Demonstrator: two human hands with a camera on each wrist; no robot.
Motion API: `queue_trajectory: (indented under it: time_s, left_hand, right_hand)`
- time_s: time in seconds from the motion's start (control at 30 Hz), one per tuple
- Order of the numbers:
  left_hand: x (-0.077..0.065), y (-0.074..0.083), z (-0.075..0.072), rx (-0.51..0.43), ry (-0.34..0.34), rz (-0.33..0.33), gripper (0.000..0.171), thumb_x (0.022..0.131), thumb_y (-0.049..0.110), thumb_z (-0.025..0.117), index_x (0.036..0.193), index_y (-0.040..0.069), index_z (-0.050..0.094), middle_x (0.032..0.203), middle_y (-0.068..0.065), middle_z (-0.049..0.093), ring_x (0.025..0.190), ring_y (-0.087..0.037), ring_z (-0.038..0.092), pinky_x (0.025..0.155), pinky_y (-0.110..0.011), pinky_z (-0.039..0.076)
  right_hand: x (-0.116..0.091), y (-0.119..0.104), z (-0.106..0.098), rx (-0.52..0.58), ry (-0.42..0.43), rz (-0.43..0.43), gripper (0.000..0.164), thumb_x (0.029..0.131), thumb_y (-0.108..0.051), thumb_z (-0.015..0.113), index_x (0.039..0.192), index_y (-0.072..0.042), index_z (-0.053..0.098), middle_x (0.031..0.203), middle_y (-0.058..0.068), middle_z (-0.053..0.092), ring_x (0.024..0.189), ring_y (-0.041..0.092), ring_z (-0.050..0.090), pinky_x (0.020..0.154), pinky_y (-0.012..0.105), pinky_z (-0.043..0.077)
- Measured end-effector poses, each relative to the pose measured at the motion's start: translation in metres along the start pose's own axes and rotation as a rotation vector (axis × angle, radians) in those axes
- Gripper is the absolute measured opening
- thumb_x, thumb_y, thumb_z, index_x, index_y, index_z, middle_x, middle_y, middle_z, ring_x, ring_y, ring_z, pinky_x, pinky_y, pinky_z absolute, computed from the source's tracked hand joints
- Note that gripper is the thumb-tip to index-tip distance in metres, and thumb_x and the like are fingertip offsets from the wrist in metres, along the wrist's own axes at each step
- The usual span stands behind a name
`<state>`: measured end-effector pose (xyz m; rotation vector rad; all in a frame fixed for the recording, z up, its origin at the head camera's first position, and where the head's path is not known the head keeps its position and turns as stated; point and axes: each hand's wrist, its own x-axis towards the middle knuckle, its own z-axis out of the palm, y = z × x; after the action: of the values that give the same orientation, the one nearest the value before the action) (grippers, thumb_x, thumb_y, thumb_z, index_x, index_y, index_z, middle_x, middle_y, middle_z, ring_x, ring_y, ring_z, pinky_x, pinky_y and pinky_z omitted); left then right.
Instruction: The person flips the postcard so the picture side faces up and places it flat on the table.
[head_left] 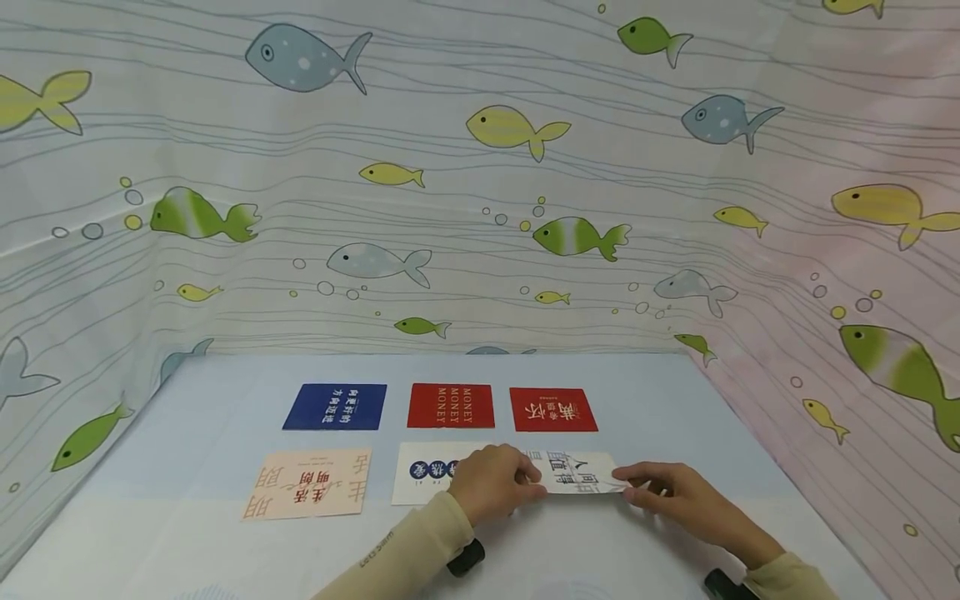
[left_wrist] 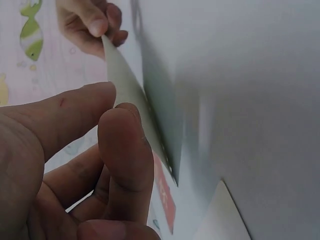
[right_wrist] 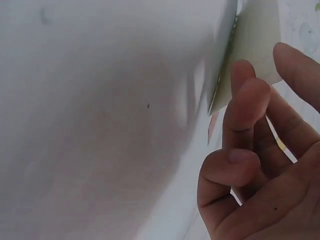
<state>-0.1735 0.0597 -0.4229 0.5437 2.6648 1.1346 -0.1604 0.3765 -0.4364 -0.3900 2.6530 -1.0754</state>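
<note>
Both hands are at a white card (head_left: 576, 472) printed with dark Chinese characters, in the front row on the right. My left hand (head_left: 491, 485) pinches its left end between thumb and finger. At the opposite end, my right hand (head_left: 678, 500) pinches the right edge. The left wrist view shows the plain back of the card (left_wrist: 131, 95) tilted, its far edge close to the tabletop. Beside it, another white card with blue circles (head_left: 422, 472) lies flat, its right part hidden behind my left hand.
On the pale table (head_left: 225, 554) lie a peach card (head_left: 309, 485) at front left and a back row with a blue card (head_left: 334, 407), a red MONEY card (head_left: 452, 406) and another red card (head_left: 553, 410). A fish-patterned curtain (head_left: 450, 200) surrounds the table.
</note>
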Motion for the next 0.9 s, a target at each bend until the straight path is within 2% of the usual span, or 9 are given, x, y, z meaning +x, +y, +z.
queue_trajectory:
  time_s: [0.27, 0.43, 0.57, 0.7, 0.9]
  left_hand:
    - [0.000, -0.001, 0.003, 0.003, 0.000, 0.005, 0.021, 0.086, 0.028, 0.080, 0.098, 0.011, 0.080, 0.062, 0.013, 0.058, 0.046, -0.008, 0.055, 0.053, -0.027, 0.041]
    - [0.002, -0.003, 0.005, 0.013, 0.004, 0.005, 0.019, 0.086, 0.026, 0.080, 0.098, 0.011, 0.080, 0.061, 0.013, 0.058, 0.046, -0.008, 0.055, 0.053, -0.027, 0.041]
    - [0.004, -0.004, 0.006, 0.037, 0.011, 0.005, 0.019, 0.085, 0.027, 0.081, 0.097, 0.012, 0.081, 0.067, 0.012, 0.063, 0.055, -0.007, 0.055, 0.056, -0.027, 0.042]
    - [0.006, -0.006, 0.008, 0.083, 0.019, 0.007, 0.018, 0.084, 0.028, 0.082, 0.095, 0.014, 0.081, 0.079, 0.011, 0.069, 0.067, -0.007, 0.052, 0.061, -0.028, 0.044]
    - [0.007, -0.005, 0.012, 0.145, 0.033, 0.014, 0.019, 0.084, 0.029, 0.082, 0.096, 0.015, 0.082, 0.078, 0.010, 0.067, 0.070, -0.009, 0.052, 0.063, -0.030, 0.045]
  right_hand:
    - [0.005, 0.004, 0.001, 0.012, -0.008, -0.043, 0.035, 0.097, -0.032, 0.070, 0.126, -0.014, 0.071, 0.114, 0.002, 0.068, 0.078, 0.013, 0.058, 0.062, 0.024, 0.048]
    - [0.008, 0.002, 0.003, -0.001, -0.008, -0.028, 0.035, 0.096, -0.033, 0.071, 0.126, -0.014, 0.072, 0.112, 0.001, 0.068, 0.078, 0.013, 0.058, 0.062, 0.025, 0.049]
    - [0.011, 0.003, 0.005, -0.049, 0.010, 0.007, 0.034, 0.094, -0.037, 0.072, 0.124, -0.021, 0.073, 0.108, -0.003, 0.068, 0.079, 0.011, 0.058, 0.065, 0.025, 0.050]
    - [0.010, 0.003, 0.007, -0.082, 0.020, -0.013, 0.034, 0.093, -0.037, 0.073, 0.123, -0.021, 0.073, 0.103, -0.005, 0.067, 0.078, 0.011, 0.057, 0.064, 0.024, 0.049]
    - [0.009, 0.000, 0.007, -0.110, 0.019, -0.031, 0.035, 0.092, -0.036, 0.075, 0.123, -0.020, 0.074, 0.097, -0.006, 0.064, 0.078, 0.009, 0.055, 0.065, 0.024, 0.049]
